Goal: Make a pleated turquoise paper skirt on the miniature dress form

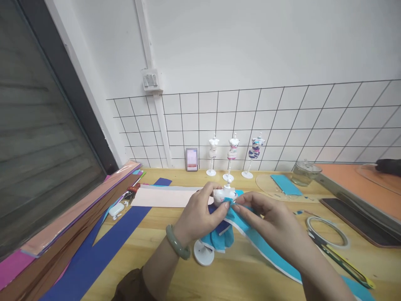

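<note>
A miniature white dress form (221, 195) leans in front of me, its round base (204, 253) tilted toward me. Light-blue pleated material (218, 239) and a dark-blue piece wrap its lower part. My left hand (200, 209), with a green bangle at the wrist, grips the form, its thumb pressing on the blue material at the front. My right hand (272, 217) pinches a long light-blue strip with a white edge (266, 246) against the form's chest. The strip trails down to the right beneath the right forearm. Fingers partly hide the form's body.
Three more small dress forms (233, 147) stand by the wall beside a phone (191, 159). At left lie stacked coloured sheets (78, 213), an earbud case (116, 209) and a dark-blue strip (103, 251). At right are a tape roll (344, 240), a yellow cutter (351, 265) and a glass cup (305, 173).
</note>
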Available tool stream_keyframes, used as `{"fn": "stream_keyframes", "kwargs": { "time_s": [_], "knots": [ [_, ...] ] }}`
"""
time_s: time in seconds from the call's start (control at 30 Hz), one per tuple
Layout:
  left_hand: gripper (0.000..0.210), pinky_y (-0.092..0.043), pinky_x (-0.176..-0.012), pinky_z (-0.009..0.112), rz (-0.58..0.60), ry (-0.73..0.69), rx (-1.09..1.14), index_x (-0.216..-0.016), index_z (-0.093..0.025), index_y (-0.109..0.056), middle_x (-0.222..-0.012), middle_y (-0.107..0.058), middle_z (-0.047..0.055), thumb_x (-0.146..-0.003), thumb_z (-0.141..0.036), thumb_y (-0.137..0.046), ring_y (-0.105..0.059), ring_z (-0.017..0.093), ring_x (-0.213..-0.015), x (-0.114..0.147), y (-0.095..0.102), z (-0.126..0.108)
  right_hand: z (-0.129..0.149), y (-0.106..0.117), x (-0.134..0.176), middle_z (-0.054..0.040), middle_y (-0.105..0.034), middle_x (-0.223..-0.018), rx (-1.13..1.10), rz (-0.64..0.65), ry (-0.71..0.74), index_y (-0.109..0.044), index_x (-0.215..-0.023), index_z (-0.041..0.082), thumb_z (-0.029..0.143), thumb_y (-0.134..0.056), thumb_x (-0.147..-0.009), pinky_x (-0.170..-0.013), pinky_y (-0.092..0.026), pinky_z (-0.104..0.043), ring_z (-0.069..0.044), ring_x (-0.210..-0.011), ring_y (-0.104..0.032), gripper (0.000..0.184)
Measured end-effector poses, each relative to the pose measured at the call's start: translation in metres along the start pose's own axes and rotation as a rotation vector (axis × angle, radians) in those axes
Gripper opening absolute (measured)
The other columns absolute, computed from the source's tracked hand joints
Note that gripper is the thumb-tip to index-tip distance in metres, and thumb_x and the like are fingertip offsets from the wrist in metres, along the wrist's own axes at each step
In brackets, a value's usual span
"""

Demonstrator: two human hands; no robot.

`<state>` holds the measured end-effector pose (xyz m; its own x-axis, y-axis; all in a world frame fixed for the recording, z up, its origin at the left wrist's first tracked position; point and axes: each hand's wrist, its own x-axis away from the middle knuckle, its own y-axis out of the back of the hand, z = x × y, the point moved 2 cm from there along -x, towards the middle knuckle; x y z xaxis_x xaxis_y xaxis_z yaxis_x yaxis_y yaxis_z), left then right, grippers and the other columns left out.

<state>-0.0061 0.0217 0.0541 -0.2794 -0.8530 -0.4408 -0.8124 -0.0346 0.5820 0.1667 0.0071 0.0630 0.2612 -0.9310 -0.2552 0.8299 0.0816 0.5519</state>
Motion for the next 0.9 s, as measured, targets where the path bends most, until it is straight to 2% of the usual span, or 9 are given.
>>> {"fn": "stream_keyframes", "kwargs": {
  "time_s": [0.2,0.5,0.7,0.9],
  "knots": [
    [0.025,-0.047,-0.081,0.032,0.004,-0.015,0.007,-0.107,-0.022,-0.051,-0.091,-0.063,0.002,-0.084,-0.031,-0.054,-0.06,0.019,-0.088,0.0011,-0.0001,0.0002,0.0033,0.0014,0.0004,0.0001,-0.066,-0.072,0.024,-0.057,0.004,-0.064,-0.082,0.023,0.044,-0.054,-0.086,-0.057,-0.048,-0.025,-0.015,-0.065,-0.059,0.024],
    [0.023,-0.045,-0.085,0.032,0.054,-0.04,0.029,-0.106,-0.022,-0.051,-0.1,-0.063,0.002,-0.085,-0.029,-0.054,-0.059,0.019,-0.093,0.0005,-0.0006,-0.0016,0.0038,0.002,0.0008,0.0012,-0.062,-0.069,0.028,-0.07,-0.007,-0.062,-0.08,0.023,0.045,-0.054,-0.085,-0.056,-0.046,-0.025,-0.014,-0.063,-0.057,0.024],
    [0.023,-0.045,-0.08,0.03,0.066,-0.048,0.057,-0.103,-0.021,-0.05,-0.096,-0.062,0.001,-0.085,-0.035,-0.055,-0.059,0.017,-0.088,0.0004,0.0008,-0.0035,0.002,0.0023,0.0007,0.0017,-0.061,-0.068,0.039,-0.065,-0.013,-0.061,-0.079,0.023,0.041,-0.054,-0.085,-0.055,-0.044,-0.024,-0.014,-0.063,-0.056,0.021],
    [0.022,-0.043,-0.066,0.025,0.046,-0.011,0.075,-0.096,-0.02,-0.05,-0.082,-0.058,-0.002,-0.086,-0.04,-0.054,-0.056,0.014,-0.075,0.0012,0.0006,-0.0023,0.0049,-0.003,0.0001,0.0013,-0.063,-0.072,-0.004,-0.026,0.039,-0.06,-0.079,0.022,0.038,-0.053,-0.087,-0.058,-0.045,-0.025,-0.014,-0.065,-0.057,0.019]
  ]
}}
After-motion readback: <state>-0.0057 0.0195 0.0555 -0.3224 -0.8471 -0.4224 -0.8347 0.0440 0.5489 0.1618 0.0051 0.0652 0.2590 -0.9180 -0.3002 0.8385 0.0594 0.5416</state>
